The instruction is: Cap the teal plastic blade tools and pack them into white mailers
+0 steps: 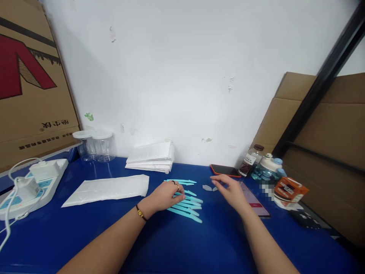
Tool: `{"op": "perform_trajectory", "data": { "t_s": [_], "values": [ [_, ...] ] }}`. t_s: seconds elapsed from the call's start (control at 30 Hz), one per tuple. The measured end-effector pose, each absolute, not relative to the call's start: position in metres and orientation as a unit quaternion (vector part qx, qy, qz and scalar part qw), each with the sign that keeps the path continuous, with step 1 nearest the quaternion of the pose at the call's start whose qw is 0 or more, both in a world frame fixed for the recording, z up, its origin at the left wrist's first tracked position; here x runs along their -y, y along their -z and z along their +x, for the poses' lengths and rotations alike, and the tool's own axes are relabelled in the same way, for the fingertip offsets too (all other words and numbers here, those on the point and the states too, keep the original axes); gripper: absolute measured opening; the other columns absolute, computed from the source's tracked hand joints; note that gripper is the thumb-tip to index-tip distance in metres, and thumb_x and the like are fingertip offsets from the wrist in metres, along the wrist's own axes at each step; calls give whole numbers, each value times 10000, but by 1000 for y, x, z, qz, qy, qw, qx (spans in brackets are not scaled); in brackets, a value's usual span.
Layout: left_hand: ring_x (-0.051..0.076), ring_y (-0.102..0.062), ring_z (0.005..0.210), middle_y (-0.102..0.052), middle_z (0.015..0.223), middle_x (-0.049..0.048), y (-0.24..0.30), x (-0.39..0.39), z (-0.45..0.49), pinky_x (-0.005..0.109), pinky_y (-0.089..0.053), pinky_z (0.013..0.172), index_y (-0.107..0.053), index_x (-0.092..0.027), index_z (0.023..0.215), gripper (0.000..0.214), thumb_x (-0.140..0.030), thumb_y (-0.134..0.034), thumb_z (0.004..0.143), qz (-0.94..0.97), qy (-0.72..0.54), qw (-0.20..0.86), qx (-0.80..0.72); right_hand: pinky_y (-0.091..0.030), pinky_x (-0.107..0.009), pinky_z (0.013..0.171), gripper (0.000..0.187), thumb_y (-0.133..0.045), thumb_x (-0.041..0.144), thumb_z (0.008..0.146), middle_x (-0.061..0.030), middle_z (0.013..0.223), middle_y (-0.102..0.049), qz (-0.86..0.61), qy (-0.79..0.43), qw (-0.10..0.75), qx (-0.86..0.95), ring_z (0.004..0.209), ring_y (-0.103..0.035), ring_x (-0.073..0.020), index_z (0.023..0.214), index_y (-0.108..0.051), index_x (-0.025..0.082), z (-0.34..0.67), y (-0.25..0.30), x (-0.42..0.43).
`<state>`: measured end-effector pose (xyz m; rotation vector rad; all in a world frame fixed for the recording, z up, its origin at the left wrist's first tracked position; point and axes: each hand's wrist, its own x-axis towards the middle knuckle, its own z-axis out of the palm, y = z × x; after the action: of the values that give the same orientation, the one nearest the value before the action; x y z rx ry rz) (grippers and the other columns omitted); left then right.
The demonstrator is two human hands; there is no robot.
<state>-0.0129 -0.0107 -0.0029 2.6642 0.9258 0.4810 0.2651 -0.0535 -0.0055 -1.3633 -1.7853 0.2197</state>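
Several thin turquoise plastic eyebrow razors (185, 210) lie fanned out side by side on the blue table. My left hand (169, 195) rests over their left ends, its fingers curled down and closed on one of them; the hand covers part of the row. Behind that hand, more turquoise sticks (186, 182) show. My right hand (229, 190) hovers to the right, its thumb and forefinger slightly apart with nothing visible between them. Just below its fingertips lie small translucent plastic covers (207, 187), one partly hidden by the hand.
White packets are stacked (149, 154) by the wall, and a single white packet (107, 189) lies left. Two clear jars (103, 146) and a power strip (54, 182) stand farther left. Right are phones (225, 170), a bottle (251, 161), a pale-blue cup (268, 167) and an orange box (291, 192).
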Motion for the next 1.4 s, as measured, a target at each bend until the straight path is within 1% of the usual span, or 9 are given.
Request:
{"op": "perform_trajectory", "data": {
  "t_s": [0.1, 0.23, 0.4, 0.53, 0.8, 0.9, 1.0, 1.13, 1.4],
  "values": [
    [181, -518, 956, -609, 952, 21, 13, 2, -11, 284, -370, 844, -627, -234, 906, 225, -353, -437, 883, 909, -189, 107, -356, -440, -356, 794, 177, -530, 280, 824, -61, 909, -638, -599, -4, 365, 713, 904, -568, -225, 889, -684, 224, 279, 14, 41],
    [204, -498, 1004, -594, 1009, 34, 24, -7, -6, 311, -376, 860, -617, -236, 982, 192, -291, -503, 838, 886, -189, 91, -413, -393, -364, 791, 143, -561, 300, 794, -52, 917, -610, -645, 23, 263, 717, 934, -528, -238, 839, -687, 247, 275, 26, 29],
    [202, -516, 951, -605, 921, 22, 26, -9, -1, 304, -384, 801, -628, -230, 808, 102, -258, -530, 809, 876, -162, 112, -440, -361, -326, 739, 100, -590, 311, 765, -34, 938, -602, -670, -16, 200, 715, 923, -523, -222, 778, -661, 242, 263, 34, 23],
    [197, -527, 920, -613, 895, 18, 24, -7, -1, 304, -374, 782, -613, -222, 787, 94, -254, -528, 811, 874, -158, 114, -446, -350, -312, 739, 96, -569, 299, 770, -18, 903, -626, -658, -31, 203, 724, 898, -538, -210, 744, -632, 231, 262, 33, 25],
    [185, -564, 875, -651, 854, -1, 21, -6, -3, 305, -346, 764, -568, -216, 826, 100, -273, -490, 849, 873, -186, 115, -436, -379, -270, 660, 176, -495, 328, 823, 8, 723, -675, -639, -62, 235, 729, 664, -591, -160, 816, -641, 229, 268, 28, 31],
    [181, -567, 869, -651, 856, -5, 19, -5, -4, 303, -345, 759, -563, -212, 816, 103, -269, -484, 852, 873, -186, 118, -436, -398, -309, 731, 216, -496, 338, 828, -20, 833, -698, -622, -48, 234, 745, 779, -610, -193, 812, -685, 234, 268, 23, 36],
    [180, -566, 867, -647, 847, -14, 18, -5, -5, 303, -342, 749, -557, -213, 815, 88, -270, -498, 850, 873, -194, 121, -432, -424, -331, 782, 237, -505, 359, 834, -45, 943, -685, -588, -86, 280, 754, 888, -602, -215, 876, -706, 240, 264, 17, 41],
    [177, -565, 857, -640, 828, -18, 18, -5, -4, 306, -337, 743, -554, -214, 823, 83, -281, -513, 848, 871, -204, 124, -428, -459, -293, 727, 291, -468, 375, 871, -52, 880, -667, -531, -169, 312, 770, 793, -609, -183, 974, -700, 231, 252, 13, 46],
    [166, -562, 855, -627, 824, -19, 17, -3, -1, 287, -335, 752, -556, -215, 843, 83, -283, -508, 848, 871, -209, 131, -425, -446, -282, 721, 262, -482, 351, 884, -39, 827, -654, -504, -158, 282, 801, 764, -592, -169, 970, -709, 250, 235, 10, 48]
  ]
}}
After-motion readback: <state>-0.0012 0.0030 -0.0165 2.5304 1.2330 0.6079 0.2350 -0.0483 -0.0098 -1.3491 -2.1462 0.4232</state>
